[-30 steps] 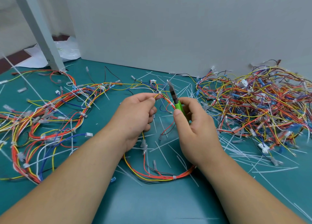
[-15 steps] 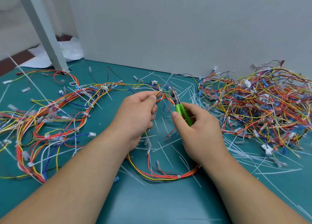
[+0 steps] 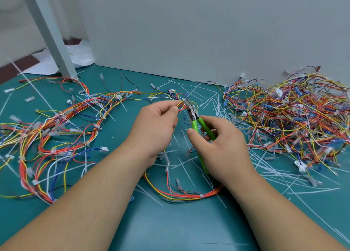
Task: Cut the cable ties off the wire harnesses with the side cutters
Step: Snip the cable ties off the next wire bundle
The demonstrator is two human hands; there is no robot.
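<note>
**Item:** side cutters (image 3: 195, 118), green-handled. Gripped in right hand (image 3: 221, 146), thumb against the near handle, remaining fingers (image 3: 207, 135) curled round the far one. Changed within the last second: handles, earlier squeezed together with the nose pointing up and clear of the wires, now spread apart. Nose brought forward and left, now set against the cable tie (image 3: 184, 100) just beside the left fingertips. Jaws judged parted about the tie, though too small to confirm.

**Item:** wire harness (image 3: 181, 195), red, orange and yellow. Pinched near its far end between thumb and forefinger of left hand (image 3: 157, 125) and raised off the counter (image 3: 170, 230). Remainder looping back and lying on the counter between the forearms. Pinch in the same place as a second ago. Second tie (image 3: 201, 196) on the near loop, uncut.

**Item:** bundled harnesses (image 3: 56, 129), left of the arms, ties in place.

**Item:** loose wire heap (image 3: 293, 118), right side, against the white panel (image 3: 189, 33).

**Item:** snipped tie tails (image 3: 214, 107), strewn over the counter around both hands.

**Status:** approach to this tie judged complete, cut not yet made. Squeeze of the handles expected next, then on to the second tie.

**Caution:** blades close to the wire insulation and to the left fingertips.
</note>
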